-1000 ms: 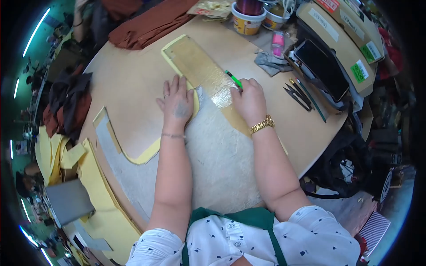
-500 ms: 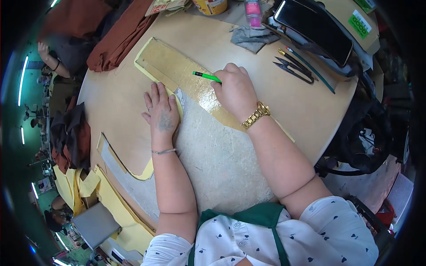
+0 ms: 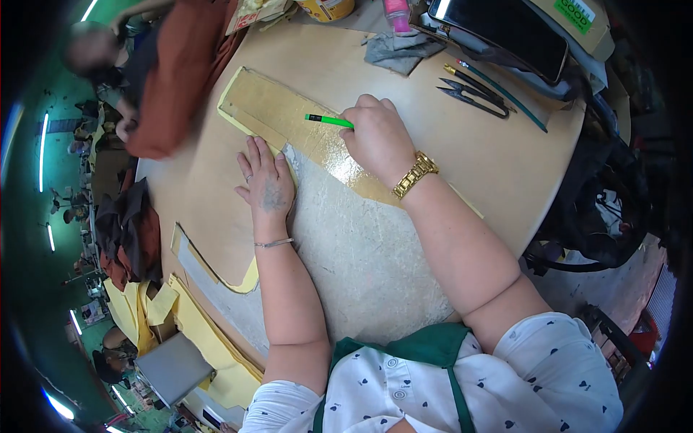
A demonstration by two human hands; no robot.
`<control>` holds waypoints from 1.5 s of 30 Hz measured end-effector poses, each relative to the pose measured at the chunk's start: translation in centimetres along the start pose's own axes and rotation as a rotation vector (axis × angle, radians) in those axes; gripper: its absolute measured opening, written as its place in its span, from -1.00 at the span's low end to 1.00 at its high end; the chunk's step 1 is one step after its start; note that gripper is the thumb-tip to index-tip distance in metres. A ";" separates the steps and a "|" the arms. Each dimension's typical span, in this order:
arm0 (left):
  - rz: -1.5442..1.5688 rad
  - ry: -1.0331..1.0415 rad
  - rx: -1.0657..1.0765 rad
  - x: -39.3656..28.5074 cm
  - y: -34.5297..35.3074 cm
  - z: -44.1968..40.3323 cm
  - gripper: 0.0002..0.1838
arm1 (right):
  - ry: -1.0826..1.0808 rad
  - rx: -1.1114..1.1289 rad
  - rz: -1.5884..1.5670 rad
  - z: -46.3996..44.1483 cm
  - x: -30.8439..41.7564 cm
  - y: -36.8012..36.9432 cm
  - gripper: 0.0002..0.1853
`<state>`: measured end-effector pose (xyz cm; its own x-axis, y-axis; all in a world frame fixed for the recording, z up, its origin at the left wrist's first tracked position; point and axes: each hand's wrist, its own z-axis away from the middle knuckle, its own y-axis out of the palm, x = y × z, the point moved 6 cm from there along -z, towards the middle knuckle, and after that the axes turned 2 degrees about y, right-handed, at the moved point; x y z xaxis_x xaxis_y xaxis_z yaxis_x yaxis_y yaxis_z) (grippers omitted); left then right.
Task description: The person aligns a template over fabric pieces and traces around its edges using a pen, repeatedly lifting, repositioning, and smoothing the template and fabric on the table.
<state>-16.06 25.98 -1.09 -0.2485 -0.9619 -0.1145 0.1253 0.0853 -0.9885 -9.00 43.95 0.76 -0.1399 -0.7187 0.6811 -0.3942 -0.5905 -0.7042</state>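
Note:
My left hand [image 3: 268, 179] lies flat with its fingers spread, pressing on the inner edge of a grey template [image 3: 346, 260] with yellow paper showing along its border. In my right hand [image 3: 375, 137] is a green pencil [image 3: 328, 120], its eraser end pointing left; the tip is hidden behind the fist. That fist rests by the right edge of the template's shiny tan upper strip [image 3: 289, 119]. A narrower arm of the template [image 3: 206, 268] curves away at the left.
Thread snips [image 3: 473, 97], pencils and a grey cloth [image 3: 404, 52] lie at the upper right, below a phone [image 3: 505, 32]. Yellow sheets [image 3: 216, 346] hang at the lower left. Another person [image 3: 108, 65] stands beyond brown fabric [image 3: 173, 79] at the upper left.
The view has shifted, bringing the other person and the brown fabric further in at the upper left. The pencil has tilted from upright to nearly level, and my left hand stays on the template.

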 end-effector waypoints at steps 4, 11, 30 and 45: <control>-0.002 -0.016 -0.004 -0.2 0.0 0.0 -0.42 | 0.011 0.021 0.013 0.1 -0.1 0.2 -0.89; 0.021 -0.043 0.023 0.1 0.0 -0.3 -0.42 | 0.026 0.028 -0.016 0.2 -0.2 0.2 -0.87; 0.219 0.130 0.111 4.2 -0.8 -5.0 -0.13 | 0.050 -0.028 -0.016 0.4 0.0 0.2 -0.86; 0.319 0.495 -0.198 -9.2 -0.6 10.6 -0.61 | -0.148 0.000 0.082 -0.5 0.5 0.9 -0.80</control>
<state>-3.68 32.05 1.56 -0.6503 -0.6502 -0.3929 0.0978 0.4412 -0.8921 -9.90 43.26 0.61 -0.0365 -0.8109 0.5841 -0.3873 -0.5273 -0.7563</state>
